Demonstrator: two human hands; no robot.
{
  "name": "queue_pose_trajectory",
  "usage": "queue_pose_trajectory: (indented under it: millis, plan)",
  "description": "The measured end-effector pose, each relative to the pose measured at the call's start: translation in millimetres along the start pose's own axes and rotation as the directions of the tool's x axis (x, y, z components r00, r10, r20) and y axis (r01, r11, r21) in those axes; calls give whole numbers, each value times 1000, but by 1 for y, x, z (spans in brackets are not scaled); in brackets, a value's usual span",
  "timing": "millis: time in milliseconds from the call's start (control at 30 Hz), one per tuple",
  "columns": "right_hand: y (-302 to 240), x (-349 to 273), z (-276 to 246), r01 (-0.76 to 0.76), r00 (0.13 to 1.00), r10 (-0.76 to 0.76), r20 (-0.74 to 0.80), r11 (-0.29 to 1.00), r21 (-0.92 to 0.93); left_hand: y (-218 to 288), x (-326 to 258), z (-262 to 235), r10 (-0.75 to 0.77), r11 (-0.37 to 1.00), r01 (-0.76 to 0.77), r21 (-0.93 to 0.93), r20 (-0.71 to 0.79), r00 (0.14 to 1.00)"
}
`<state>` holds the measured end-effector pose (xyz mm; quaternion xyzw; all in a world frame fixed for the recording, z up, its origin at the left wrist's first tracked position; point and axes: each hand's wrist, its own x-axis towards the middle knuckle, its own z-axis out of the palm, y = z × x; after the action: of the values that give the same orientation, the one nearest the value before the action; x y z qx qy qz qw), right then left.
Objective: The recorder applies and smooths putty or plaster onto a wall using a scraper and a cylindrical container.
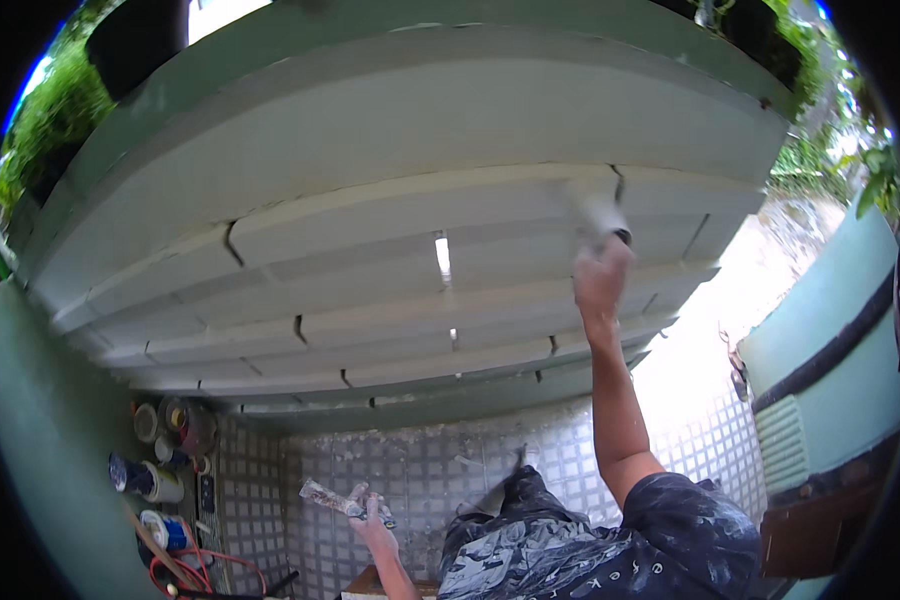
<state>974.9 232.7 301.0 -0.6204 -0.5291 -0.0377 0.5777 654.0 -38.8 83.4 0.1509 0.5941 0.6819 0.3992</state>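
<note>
Right hand [600,275] raised overhead, fingers wrapped around a plaster-caked scraper [595,212], its blade flat against the stepped white moulding [390,230] so it bears on the surface. Left hand [373,520] low, fingers closed on a second smeared blade [335,498], held level near the tiled floor [430,470]. Paint tins [145,478] stand left.

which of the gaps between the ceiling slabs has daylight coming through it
The narrow vertical gap near the middle of the slabs glows bright; the other joints look dark. It lies left of the raised right hand.
</note>
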Motion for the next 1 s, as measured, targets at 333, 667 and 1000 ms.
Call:
queue_pose_trajectory:
  millis: [333, 667, 1000]
  plan:
    - [68, 36, -20, 475, 875, -470, 120, 880, -17, -14, 18, 85, -44, 998, 54, -35, 238, 970]
    - [88, 75, -37, 525, 809, -576, -117, 798, -294, -46, 15, 114, -48, 998, 61, -29, 327, 944]
    - [103, 117, -59, 115, 955, -183, -233, 953, -280, -36, 17, 155, -53, 999, 51, 15, 218, 974]
